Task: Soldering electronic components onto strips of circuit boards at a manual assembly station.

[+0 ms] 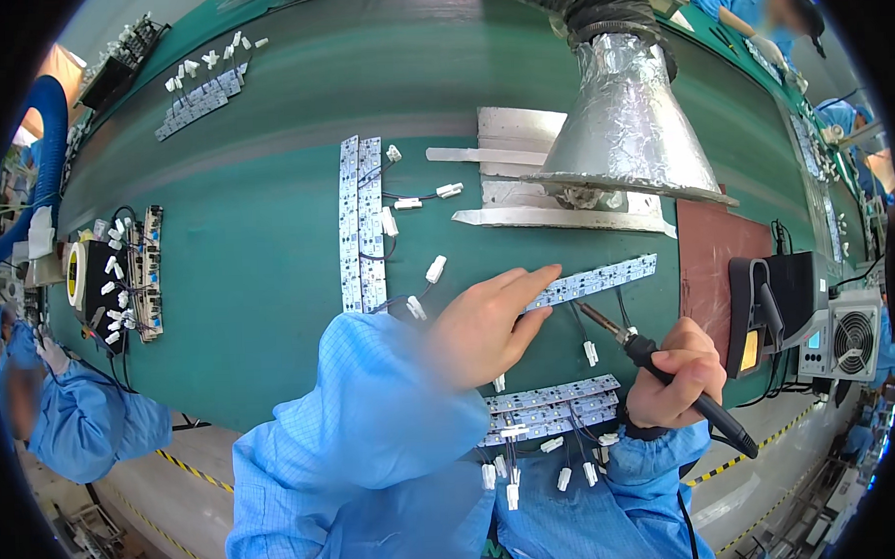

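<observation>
My right hand is closed round the black handle of a soldering iron. The iron's tip points up and left, close to the lower edge of a narrow white circuit board strip; whether it touches cannot be made out. My left hand grips that strip at its left end between thumb and fingers. Black wires with white connectors hang from the strip. Nearer to me lies a group of similar strips, their wired connectors trailing over the front edge.
A foil-covered fume hood hangs over metal plates. Two upright board strips lie left of centre. At right stand a reddish mat and a soldering station. More boards lie left; co-workers sit at both sides.
</observation>
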{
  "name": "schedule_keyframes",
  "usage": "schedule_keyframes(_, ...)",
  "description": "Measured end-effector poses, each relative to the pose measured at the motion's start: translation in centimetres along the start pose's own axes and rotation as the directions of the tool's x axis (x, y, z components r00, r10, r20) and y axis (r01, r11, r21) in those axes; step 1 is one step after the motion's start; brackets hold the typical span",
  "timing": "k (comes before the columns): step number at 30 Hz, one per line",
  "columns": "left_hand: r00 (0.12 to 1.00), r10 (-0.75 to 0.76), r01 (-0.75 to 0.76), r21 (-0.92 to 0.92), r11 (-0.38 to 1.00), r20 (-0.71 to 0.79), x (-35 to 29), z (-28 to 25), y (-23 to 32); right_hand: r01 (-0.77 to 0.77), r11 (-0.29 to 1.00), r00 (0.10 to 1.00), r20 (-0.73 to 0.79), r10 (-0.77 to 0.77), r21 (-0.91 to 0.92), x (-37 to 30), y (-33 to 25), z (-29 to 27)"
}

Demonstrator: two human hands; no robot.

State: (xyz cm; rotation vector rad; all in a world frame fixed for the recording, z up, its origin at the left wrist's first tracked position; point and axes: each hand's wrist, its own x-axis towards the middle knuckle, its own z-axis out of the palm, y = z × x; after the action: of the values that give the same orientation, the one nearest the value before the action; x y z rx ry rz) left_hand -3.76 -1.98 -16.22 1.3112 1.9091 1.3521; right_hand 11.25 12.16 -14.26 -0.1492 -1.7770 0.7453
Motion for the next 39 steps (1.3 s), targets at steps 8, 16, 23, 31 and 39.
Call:
schedule_keyframes(8,1.0,0.01,-0.01,0.002,1.0,-0.006,-0.08,0.09,-0.09,-0.015,0.999,0.998,0.065,0.013,0.03,-0.32,0.25,0.25)
schedule_keyframes(16,1.0,0.012,-0.011,0.046,0.999,-0.005,-0.06,0.07,0.28,-0.035,0.998,0.996,0.082,0.03,0.055,-0.36,0.54,0.21)
schedule_keyframes(23,0.998,0.044,-0.043,0.053,0.998,-0.033,-0.08,0.36,0.02,-0.051,0.998,0.994,0.097,0.048,0.023,-0.38,0.47,0.42)
schedule_keyframes(31,1.0,0.017,-0.016,0.04,0.999,-0.02,-0.11,0.19,0.03,-0.06,0.998,0.993,0.105,0.059,0.0,-0.22,0.14,0.63)
schedule_keyframes(39,1.0,0.0,0.0,0.042,0.999,-0.008,-0.04,0.19,0.03,-0.053,0.999,0.992,0.114,0.053,-0.001,-0.2,0.24,0.59)
